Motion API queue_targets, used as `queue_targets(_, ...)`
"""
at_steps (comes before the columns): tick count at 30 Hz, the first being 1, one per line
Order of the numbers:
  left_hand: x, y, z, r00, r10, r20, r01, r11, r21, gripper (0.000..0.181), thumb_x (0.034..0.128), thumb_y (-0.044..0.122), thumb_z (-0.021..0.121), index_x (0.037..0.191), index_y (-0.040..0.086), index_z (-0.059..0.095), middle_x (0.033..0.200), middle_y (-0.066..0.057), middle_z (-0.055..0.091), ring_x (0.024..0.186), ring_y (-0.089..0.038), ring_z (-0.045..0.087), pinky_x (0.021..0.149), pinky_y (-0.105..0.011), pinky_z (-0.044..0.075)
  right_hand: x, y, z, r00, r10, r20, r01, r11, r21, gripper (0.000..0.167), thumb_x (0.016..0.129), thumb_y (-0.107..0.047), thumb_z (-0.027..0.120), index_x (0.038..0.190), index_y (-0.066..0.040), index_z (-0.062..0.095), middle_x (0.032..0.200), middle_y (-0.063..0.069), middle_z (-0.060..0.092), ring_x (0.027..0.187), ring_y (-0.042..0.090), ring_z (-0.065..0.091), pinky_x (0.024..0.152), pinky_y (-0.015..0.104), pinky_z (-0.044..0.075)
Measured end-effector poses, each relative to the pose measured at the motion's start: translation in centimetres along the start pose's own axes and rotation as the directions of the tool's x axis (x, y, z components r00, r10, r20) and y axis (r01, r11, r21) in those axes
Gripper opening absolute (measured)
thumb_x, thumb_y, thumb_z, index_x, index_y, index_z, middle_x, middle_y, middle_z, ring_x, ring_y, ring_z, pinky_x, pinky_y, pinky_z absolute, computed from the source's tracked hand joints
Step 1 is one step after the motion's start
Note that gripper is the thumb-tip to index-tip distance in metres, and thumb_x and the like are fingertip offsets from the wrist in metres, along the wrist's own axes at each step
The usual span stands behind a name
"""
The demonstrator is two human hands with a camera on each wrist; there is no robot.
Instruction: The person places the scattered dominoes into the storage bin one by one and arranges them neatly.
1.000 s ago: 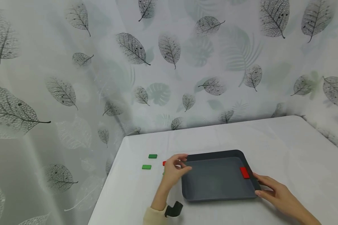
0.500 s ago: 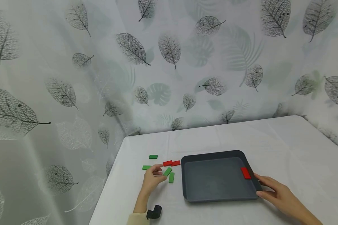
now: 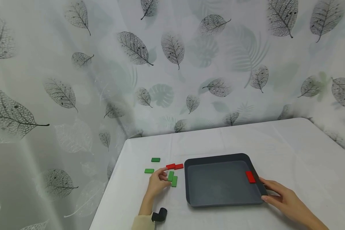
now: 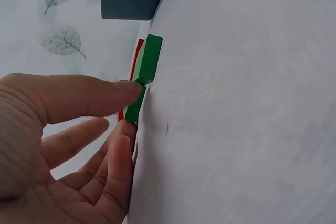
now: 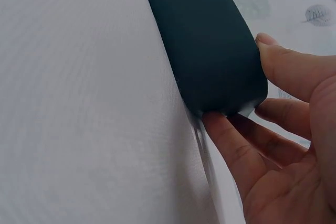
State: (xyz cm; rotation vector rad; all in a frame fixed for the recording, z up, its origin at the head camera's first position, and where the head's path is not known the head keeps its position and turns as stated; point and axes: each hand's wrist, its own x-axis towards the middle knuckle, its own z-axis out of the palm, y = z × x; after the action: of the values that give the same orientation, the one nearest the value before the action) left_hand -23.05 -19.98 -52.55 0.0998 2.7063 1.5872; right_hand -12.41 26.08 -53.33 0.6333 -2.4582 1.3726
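Note:
My left hand (image 3: 156, 183) is at the cluster of small blocks left of the tray. Its thumb and fingertips pinch a green block (image 3: 171, 176); in the left wrist view the thumb overlaps this green block (image 4: 135, 107). A second green block (image 3: 174, 181) lies just right of it. Two red blocks (image 3: 170, 166) lie end to end behind. My right hand (image 3: 284, 198) holds the near right corner of the dark grey tray (image 3: 221, 203). In the right wrist view, thumb and fingers grip the tray wall (image 5: 210, 51). Inside the tray, a red block (image 3: 250, 176) lies against its right side.
Two more green blocks, a darker green block (image 3: 155, 159) and a lighter green block (image 3: 149, 171), lie farther left on the white tablecloth (image 3: 126, 198). A leaf-patterned curtain (image 3: 172, 80) hangs behind and left of the table.
My left hand moved left from the tray's edge to the green blocks. The green block at its fingertips has turned more upright in the head view. My right hand stays on the tray.

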Motion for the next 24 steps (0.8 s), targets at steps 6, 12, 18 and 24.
queue_targets(6, 0.15, -0.11, 0.08, 1.000, 0.006, 0.000, -0.006, 1.000, 0.031, 0.055, 0.0692, -0.013, 0.073, 0.123, -0.005, 0.063, 0.095, -0.014, 0.059, 0.080, -0.018, 0.057, 0.066, -0.021, 0.048, -0.05, 0.00, -0.04, 1.000, 0.002, 0.000, -0.002, 1.000, -0.007, 0.058, 0.085, 0.002, 0.070, 0.139, 0.005, 0.049, 0.131, -0.028, 0.049, 0.119, -0.021, 0.043, 0.081, 0.006, 0.047)
queue_targets(12, 0.29, -0.13, 0.01, 1.000, -0.001, 0.024, -0.001, 0.996, 0.085, 0.052, 0.0713, -0.009, 0.076, 0.122, -0.004, 0.064, 0.094, -0.011, 0.059, 0.078, -0.015, 0.055, 0.067, -0.022, 0.047, -0.07, 0.05, -0.01, 1.000, 0.014, -0.002, -0.014, 1.000, -0.020, 0.058, 0.084, 0.000, 0.071, 0.138, 0.004, 0.050, 0.130, -0.028, 0.049, 0.118, -0.022, 0.042, 0.081, 0.005, 0.047)
queue_targets(18, 0.58, -0.18, -0.13, 0.998, -0.017, 0.062, 0.008, 0.991, 0.136, 0.050, 0.0725, -0.006, 0.076, 0.121, 0.000, 0.066, 0.092, -0.007, 0.057, 0.077, -0.014, 0.051, 0.067, -0.023, 0.044, -0.09, 0.14, 0.02, 1.000, 0.029, 0.007, -0.028, 0.999, -0.015, 0.058, 0.085, -0.001, 0.071, 0.139, 0.004, 0.049, 0.130, -0.029, 0.048, 0.118, -0.023, 0.041, 0.080, 0.006, 0.047)
queue_targets(24, 0.71, -0.26, -0.30, 0.998, -0.010, 0.062, 0.003, 0.993, 0.120, 0.045, 0.0739, -0.004, 0.076, 0.117, 0.000, 0.068, 0.092, -0.008, 0.058, 0.076, -0.014, 0.051, 0.066, -0.021, 0.044, -0.05, 0.14, 0.04, 0.999, 0.032, 0.004, -0.032, 0.999, -0.027, 0.059, 0.085, -0.002, 0.071, 0.139, 0.002, 0.049, 0.129, -0.028, 0.049, 0.119, -0.023, 0.039, 0.080, 0.007, 0.049)
